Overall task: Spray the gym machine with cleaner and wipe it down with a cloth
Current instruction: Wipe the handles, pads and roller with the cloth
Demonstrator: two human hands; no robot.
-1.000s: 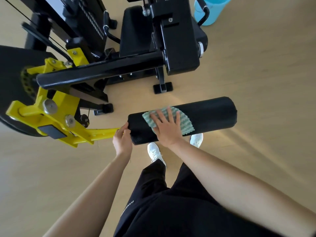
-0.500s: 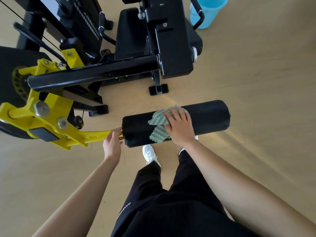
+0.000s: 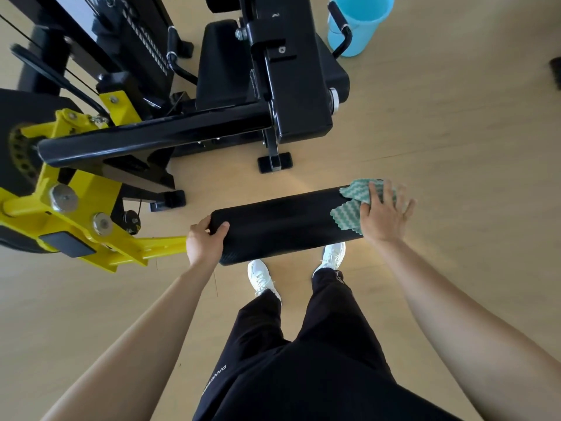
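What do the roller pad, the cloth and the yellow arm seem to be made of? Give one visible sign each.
Roller pad: probably vinyl over foam; black, matte, finely textured skin.
Cloth: thin fabric, weave unclear; crumples, zigzag edge.
Yellow arm: likely painted steel; glossy, rigid, bolted.

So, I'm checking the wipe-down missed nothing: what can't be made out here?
Head view:
Right end of the roller pad: covered by the cloth and right hand.
Its left end: gripped by the left hand.
Its underside: faces away.
The bucket: cut off by the top edge, contents unseen.
Dark thing: cut off by the right edge.
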